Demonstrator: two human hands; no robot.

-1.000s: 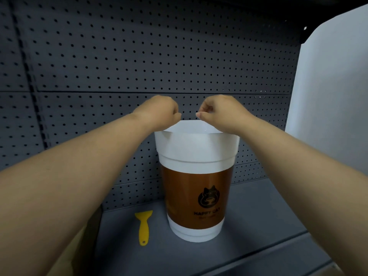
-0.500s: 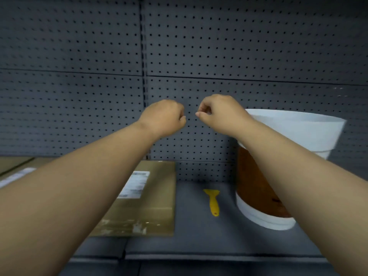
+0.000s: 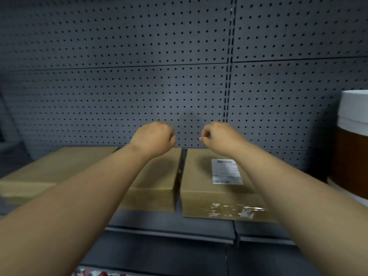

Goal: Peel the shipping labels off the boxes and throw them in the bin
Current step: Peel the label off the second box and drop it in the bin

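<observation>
Two cardboard boxes, left box (image 3: 153,176) & right box (image 3: 201,182), sit side by side on a gray shelf (image 3: 169,226), narrow gap btwn them, pegboard (image 3: 139,76) behind. Left hand (image 3: 154,139) & right hand (image 3: 218,137) hover above, fingers curled, holding nothing. White shipping label (image 3: 226,171) lies flat on right box, below right wrist. Bin (image 3: 353,144) at far right edge.

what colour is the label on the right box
White with grey printed blocks, on the shipping label atop the brown box; head view.

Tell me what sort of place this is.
Probably a shop or stockroom shelving bay: grey pegboard backs a metal shelf holding cardboard boxes, one bearing a shipping label.
</observation>
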